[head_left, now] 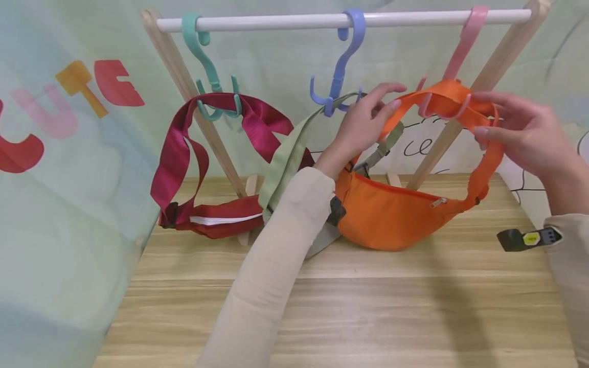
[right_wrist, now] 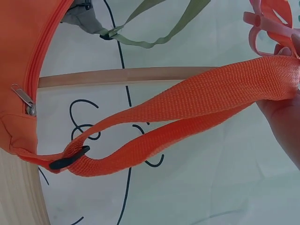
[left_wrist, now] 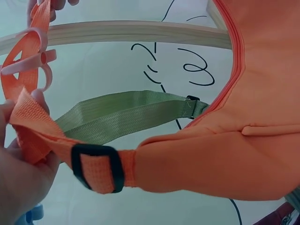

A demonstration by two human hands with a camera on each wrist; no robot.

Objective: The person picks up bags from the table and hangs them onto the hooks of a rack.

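Observation:
An orange waist bag (head_left: 395,212) hangs by its strap from the pink hook (head_left: 465,43) at the right of the rack. My left hand (head_left: 368,115) pinches the left stretch of the orange strap, just above its black buckle (left_wrist: 97,168). On the other side, my right hand (head_left: 529,128) holds the strap's right stretch between thumb and fingers, close beside the hook's prongs. The strap lies doubled over those prongs. The bag's zipper faces upward, with its silver pull (right_wrist: 23,99) at the right end.
A dark red waist bag (head_left: 225,217) hangs from the green hook (head_left: 207,61). From the blue hook (head_left: 342,61) hangs a green strap (head_left: 290,153) with a grey bag partly hidden behind my left arm. A white bar (head_left: 276,21) on wooden legs stands on the wooden table (head_left: 345,317).

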